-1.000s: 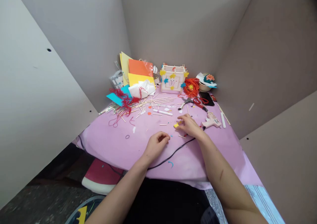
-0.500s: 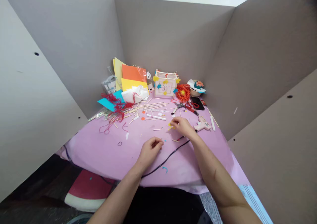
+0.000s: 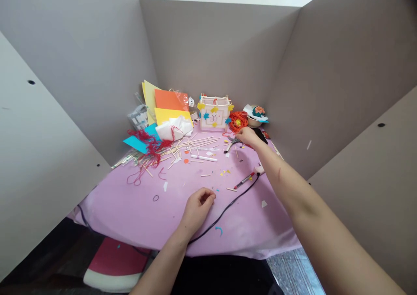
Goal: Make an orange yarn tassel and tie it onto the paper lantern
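Note:
My left hand [image 3: 198, 206] rests low over the pink tablecloth with its fingers curled and thumb drawn in; anything in its grasp is too small or hidden. My right hand [image 3: 249, 137] is stretched far forward, fingers bent together beside the pliers [image 3: 233, 143] and just in front of the orange yarn [image 3: 238, 120]. What its fingertips hold, if anything, does not show. It largely covers the red-handled scissors. Left of the yarn stands a small stick box [image 3: 215, 120] decorated with yellow and blue paper flowers.
Thin sticks [image 3: 198, 143], a white pen [image 3: 203, 158] and red yarn [image 3: 152, 145] lie left of centre. Coloured sheets [image 3: 171, 99] lean at the back. A red marker [image 3: 243, 180] lies near a black cord [image 3: 224, 210]. A bowl [image 3: 254, 121] stands back right; grey panels enclose the table.
My right hand has moved forward from the yellow paper scraps to the pliers and yarn, uncovering the scraps and red marker. My left hand stays nearly in place. The view has shifted slightly.

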A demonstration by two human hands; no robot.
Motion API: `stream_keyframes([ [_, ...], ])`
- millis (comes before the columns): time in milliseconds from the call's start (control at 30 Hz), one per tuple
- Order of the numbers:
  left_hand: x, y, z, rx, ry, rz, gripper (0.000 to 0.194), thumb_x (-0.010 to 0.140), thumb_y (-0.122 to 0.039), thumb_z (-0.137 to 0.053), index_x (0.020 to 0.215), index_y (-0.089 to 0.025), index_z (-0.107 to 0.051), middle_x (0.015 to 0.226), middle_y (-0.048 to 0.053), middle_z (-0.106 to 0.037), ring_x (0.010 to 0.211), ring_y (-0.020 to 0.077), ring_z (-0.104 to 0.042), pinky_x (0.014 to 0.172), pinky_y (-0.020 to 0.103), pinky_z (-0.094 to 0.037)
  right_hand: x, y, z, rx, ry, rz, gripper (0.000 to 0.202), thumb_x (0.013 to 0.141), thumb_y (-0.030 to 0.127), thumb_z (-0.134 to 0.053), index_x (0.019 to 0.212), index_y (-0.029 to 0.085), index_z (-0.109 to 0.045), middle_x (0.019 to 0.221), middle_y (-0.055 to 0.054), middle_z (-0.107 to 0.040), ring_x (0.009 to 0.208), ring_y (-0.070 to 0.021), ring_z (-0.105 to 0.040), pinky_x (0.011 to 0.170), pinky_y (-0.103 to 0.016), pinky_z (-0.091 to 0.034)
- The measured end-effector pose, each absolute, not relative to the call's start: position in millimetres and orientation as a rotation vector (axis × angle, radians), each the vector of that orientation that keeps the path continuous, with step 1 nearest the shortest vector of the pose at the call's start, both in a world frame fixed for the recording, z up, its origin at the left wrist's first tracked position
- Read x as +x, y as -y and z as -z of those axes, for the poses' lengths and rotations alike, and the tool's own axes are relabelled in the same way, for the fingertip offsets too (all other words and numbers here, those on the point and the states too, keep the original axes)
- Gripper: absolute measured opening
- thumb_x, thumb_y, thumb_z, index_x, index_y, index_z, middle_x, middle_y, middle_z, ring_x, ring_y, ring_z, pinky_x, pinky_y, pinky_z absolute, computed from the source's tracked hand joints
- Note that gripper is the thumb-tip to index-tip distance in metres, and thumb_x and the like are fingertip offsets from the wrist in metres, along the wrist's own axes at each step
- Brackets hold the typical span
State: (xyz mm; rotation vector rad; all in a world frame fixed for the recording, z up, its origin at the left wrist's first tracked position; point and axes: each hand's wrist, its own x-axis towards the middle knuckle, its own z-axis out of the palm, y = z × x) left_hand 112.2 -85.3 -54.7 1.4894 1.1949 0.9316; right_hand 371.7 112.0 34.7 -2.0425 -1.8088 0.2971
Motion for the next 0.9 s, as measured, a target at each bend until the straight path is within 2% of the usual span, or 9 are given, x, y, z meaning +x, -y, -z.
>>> stream_keyframes([
  [67, 113.0, 85.8, 53.7, 1.51, -1.188, -0.923, 0.016, 0.082, -0.032, -0.054, 0.081, -0.018, -0.062, 0.079, 0.001, -0.063, 0.076, 0.0167, -0.057, 0.075, 0.029, -0.044, 377.0, -99.9, -18.0, -2.159, 1.877, -0.308, 0.015, 0.077, 0.024, -0.065, 0.075, 0.009, -0.068, 0.077, -0.011, -0.069, 0.076, -0.0168, -0.062, 0.065, -0.022, -0.041],
  [200, 113.5, 85.6, 53.2, 1.502, -1.188, -0.929, 0.016, 0.082, -0.032, -0.054, 0.082, -0.018, -0.062, 0.08, 0.001, -0.063, 0.077, 0.0165, -0.058, 0.076, 0.029, -0.044, 367.7, -86.6, 10.6, -2.353, 1.949, -0.331, 0.027, 0.087, 0.029, -0.058, 0.084, 0.004, -0.068, 0.092, -0.013, -0.069, 0.089, -0.0162, -0.065, 0.078, -0.024, -0.044],
  [333, 112.7, 85.8, 53.6, 1.482, -1.198, -0.937, 0.017, 0.082, -0.034, -0.055, 0.081, -0.018, -0.061, 0.078, 0.001, -0.062, 0.075, 0.0162, -0.057, 0.075, 0.028, -0.044, 352.6, -85.0, 16.6, -2.454, 1.951, -0.337, 0.026, 0.088, 0.033, -0.064, 0.101, 0.011, -0.065, 0.105, -0.009, -0.067, 0.095, -0.0181, -0.064, 0.084, -0.037, -0.052],
  [467, 112.6, 86.7, 53.1, 1.494, -1.206, -0.925, 0.018, 0.083, -0.035, -0.055, 0.081, -0.019, -0.062, 0.08, 0.0, -0.063, 0.077, 0.0162, -0.058, 0.076, 0.028, -0.044, 357.8, -79.0, 4.7, -2.496, 1.892, -0.315, 0.031, 0.091, 0.035, -0.06, 0.111, 0.012, -0.062, 0.113, -0.01, -0.064, 0.101, -0.0198, -0.063, 0.088, -0.041, -0.052],
  [633, 112.0, 84.8, 57.0, 1.524, -1.204, -0.896, 0.018, 0.084, -0.037, -0.056, 0.082, -0.02, -0.062, 0.079, -0.001, -0.062, 0.076, 0.0157, -0.056, 0.074, 0.027, -0.043, 382.3, -62.4, -7.9, -2.451, 1.772, -0.199, 0.03, 0.087, 0.02, -0.06, 0.115, 0.01, -0.063, 0.113, -0.019, -0.065, 0.106, -0.0256, -0.063, 0.084, -0.033, -0.049],
  [700, 111.8, 83.7, 58.5, 1.517, -1.202, -0.899, 0.019, 0.084, -0.038, -0.056, 0.082, -0.02, -0.061, 0.078, -0.001, -0.062, 0.075, 0.0157, -0.056, 0.073, 0.027, -0.043, 388.5, -54.3, -9.7, -2.413, 1.725, -0.149, 0.032, 0.084, 0.016, -0.06, 0.116, 0.011, -0.063, 0.114, -0.019, -0.066, 0.107, -0.0269, -0.062, 0.081, -0.031, -0.048],
  [833, 112.8, 83.4, 56.3, 1.503, -1.222, -0.905, 0.021, 0.083, -0.039, -0.057, 0.082, -0.019, -0.062, 0.076, 0.0, -0.062, 0.074, 0.0159, -0.057, 0.072, 0.027, -0.043, 389.5, -33.1, -9.4, -2.301, 1.682, -0.1, 0.019, 0.086, 0.021, -0.056, 0.101, 0.017, -0.068, 0.107, -0.013, -0.069, 0.102, -0.0247, -0.064, 0.08, -0.029, -0.045],
  [900, 114.1, 84.1, 52.5, 1.507, -1.237, -0.91, 0.021, 0.082, -0.039, -0.057, 0.082, -0.019, -0.062, 0.075, 0.0, -0.062, 0.073, 0.016, -0.057, 0.071, 0.027, -0.043, 388.7, -20.6, -8.4, -2.256, 1.65, -0.071, 0.022, 0.091, 0.025, -0.048, 0.1, 0.018, -0.067, 0.107, -0.011, -0.07, 0.101, -0.0236, -0.064, 0.081, -0.029, -0.044],
])
